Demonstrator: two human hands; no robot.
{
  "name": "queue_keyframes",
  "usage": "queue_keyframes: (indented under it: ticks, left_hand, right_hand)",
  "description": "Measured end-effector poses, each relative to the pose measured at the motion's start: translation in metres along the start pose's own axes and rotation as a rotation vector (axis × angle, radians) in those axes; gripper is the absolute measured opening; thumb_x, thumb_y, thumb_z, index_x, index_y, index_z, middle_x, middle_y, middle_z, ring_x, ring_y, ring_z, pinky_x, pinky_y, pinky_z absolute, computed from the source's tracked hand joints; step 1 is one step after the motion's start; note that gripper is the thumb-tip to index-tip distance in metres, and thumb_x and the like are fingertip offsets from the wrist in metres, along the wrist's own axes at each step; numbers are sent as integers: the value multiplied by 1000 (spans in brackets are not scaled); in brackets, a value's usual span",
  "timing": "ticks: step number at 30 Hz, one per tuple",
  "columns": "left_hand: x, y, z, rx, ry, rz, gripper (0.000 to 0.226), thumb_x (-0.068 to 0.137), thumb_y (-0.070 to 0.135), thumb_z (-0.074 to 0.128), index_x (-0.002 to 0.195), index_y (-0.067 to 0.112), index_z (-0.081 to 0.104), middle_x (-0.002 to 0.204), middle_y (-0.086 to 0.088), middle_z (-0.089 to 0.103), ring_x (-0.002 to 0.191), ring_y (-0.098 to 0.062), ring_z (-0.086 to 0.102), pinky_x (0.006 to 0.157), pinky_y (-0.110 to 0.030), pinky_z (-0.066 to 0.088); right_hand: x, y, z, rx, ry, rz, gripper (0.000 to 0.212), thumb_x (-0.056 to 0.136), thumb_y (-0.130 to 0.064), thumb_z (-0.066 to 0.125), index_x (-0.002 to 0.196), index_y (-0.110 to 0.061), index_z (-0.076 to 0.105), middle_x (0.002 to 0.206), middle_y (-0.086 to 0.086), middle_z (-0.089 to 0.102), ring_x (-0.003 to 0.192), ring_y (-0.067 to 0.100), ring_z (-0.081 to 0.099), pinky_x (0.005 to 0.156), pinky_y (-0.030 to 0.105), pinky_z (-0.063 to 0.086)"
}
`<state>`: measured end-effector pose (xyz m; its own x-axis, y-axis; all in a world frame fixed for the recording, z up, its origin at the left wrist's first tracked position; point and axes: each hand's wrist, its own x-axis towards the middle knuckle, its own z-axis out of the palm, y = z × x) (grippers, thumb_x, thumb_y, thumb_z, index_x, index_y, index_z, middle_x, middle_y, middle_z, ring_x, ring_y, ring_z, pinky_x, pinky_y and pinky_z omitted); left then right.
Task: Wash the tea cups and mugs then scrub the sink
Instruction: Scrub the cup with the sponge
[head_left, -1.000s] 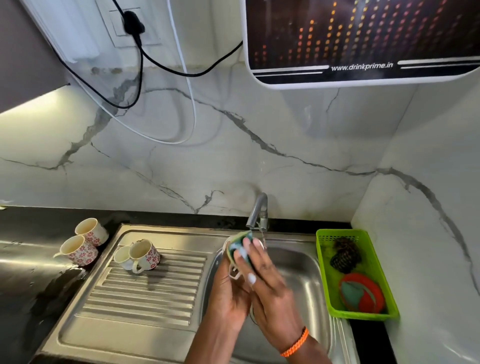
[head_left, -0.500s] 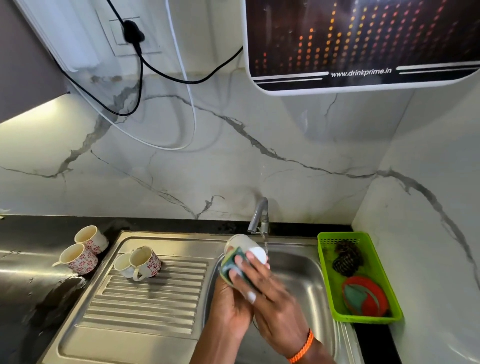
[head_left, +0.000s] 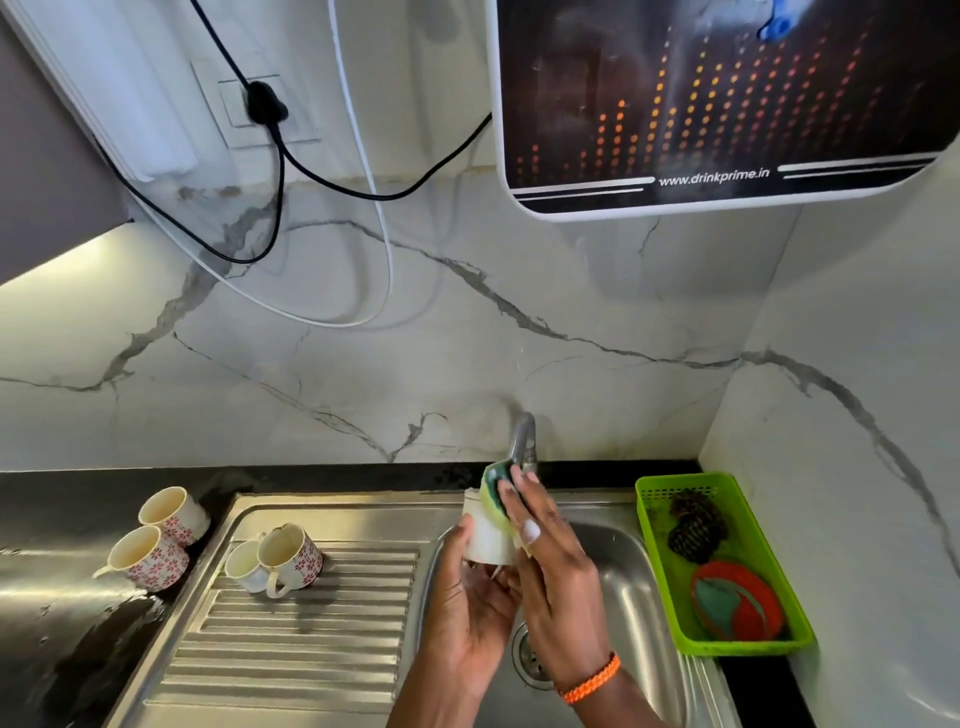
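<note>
Five cups in all, entered with their surroundings, largest item first.

Marble wall (head_left: 363, 374), far side, carrying a wall socket (head_left: 262, 106) with black and white cables, and a water purifier (head_left: 727, 104) at upper right.

Black desk (head_left: 62, 613), wet, left; two flowered cups (head_left: 156, 540) lie on their sides on it, touching each other.

Steel sink (head_left: 639, 587) with ribbed drainboard (head_left: 301, 623) on its left. On the drainboard: one flowered cup (head_left: 291, 558) on its side, touching a small white cup (head_left: 243, 566). The tap (head_left: 522, 441) stands at the far rim.

Green basket (head_left: 660, 530), right of the sink, holding a dark wire scrubber (head_left: 693, 530) at its far end and a red dish with a green pad (head_left: 737, 605) at its near end.

Over the bowl: left hand (head_left: 467, 608) grasping a white mug (head_left: 488, 540) from below; right hand (head_left: 550, 561), orange band at the wrist, fingers pressing a green-and-yellow sponge (head_left: 491, 491) onto the mug's far upper side, just in front of the tap.

Change from half a second before: the sponge was on the mug's near side and has gone up and over to the far side; the mug's white side now shows below it.
</note>
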<state>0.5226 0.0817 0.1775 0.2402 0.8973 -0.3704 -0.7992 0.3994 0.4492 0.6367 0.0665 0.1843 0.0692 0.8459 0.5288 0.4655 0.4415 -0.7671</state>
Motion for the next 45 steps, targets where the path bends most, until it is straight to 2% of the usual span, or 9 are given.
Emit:
queue_keyframes:
  ticks: [9, 16, 20, 23, 25, 28, 31, 37, 45]
  left_hand:
    - [1, 14, -28, 182, 72, 26, 66, 97, 50, 70, 144, 4, 62, 122, -22, 65, 91, -23, 63, 79, -34, 54]
    - [6, 44, -40, 627, 99, 19, 53, 93, 56, 65, 113, 10, 81, 79, -11, 65, 56, -15, 51, 50, -25, 37]
    - [12, 63, -41, 969, 150, 157, 46, 94, 53, 71, 94, 7, 76, 62, -10, 57, 43, -16, 48, 44, -21, 31]
    - [11, 67, -41, 1160, 119, 292, 37, 87, 60, 69, 90, 24, 78, 63, 2, 66, 49, -14, 56, 46, -27, 39]
    - [8, 72, -47, 1122, 2, 321, 35, 91, 60, 66, 99, 27, 77, 65, -5, 68, 47, -19, 56, 40, -28, 39]
    - [7, 84, -54, 1041, -132, 301, 39, 90, 63, 63, 110, 33, 76, 79, -22, 70, 56, -30, 60, 44, -31, 42]
    - [10, 92, -62, 913, -39, 249, 43, 91, 60, 64, 110, 24, 77, 81, -22, 71, 60, -29, 60, 49, -31, 43]
    - [12, 99, -72, 548, 125, 134, 54, 90, 51, 64, 116, 4, 72, 89, -18, 69, 69, -22, 59, 64, -35, 41]
    - [10, 98, -86, 344, 71, -32, 66, 100, 51, 59, 137, -2, 64, 107, -20, 68, 83, -22, 58, 78, -36, 42]
  right_hand:
    - [-16, 4, 11, 20, 2, 116, 76, 89, 16, 60, 143, -37, 62, 147, -22, 58, 143, 8, 50, 112, 36, 50]
    - [-30, 1, 10, -364, -343, -248, 46, 92, -7, 56, 136, -22, 61, 151, -14, 54, 143, 18, 45, 103, 33, 53]
    - [-37, 5, 27, -601, -460, -254, 63, 85, -7, 55, 142, -33, 56, 150, -18, 52, 144, 16, 42, 108, 30, 46]
    - [-29, -6, 44, -72, -412, 127, 52, 78, -1, 56, 122, -23, 72, 125, -20, 69, 121, 9, 58, 99, 24, 47]
    - [-13, -17, 44, 561, -391, 483, 36, 75, -2, 56, 105, 0, 75, 98, 9, 76, 90, 17, 70, 74, 26, 50]
    - [-12, -15, 45, 1074, -267, 728, 52, 77, -4, 60, 126, 11, 66, 100, 34, 65, 80, 33, 67, 56, 30, 44]
    - [-17, -8, 64, 875, -178, 710, 62, 69, -6, 64, 131, -8, 72, 113, 23, 74, 96, 28, 66, 70, 29, 50]
    - [-35, -13, 80, -557, -270, -160, 64, 83, -6, 51, 143, -28, 58, 156, -19, 48, 133, 17, 46, 104, 28, 47]
    - [-47, -23, 103, 143, -35, 312, 62, 96, 2, 63, 145, -35, 61, 145, -12, 58, 141, 7, 46, 117, 23, 39]
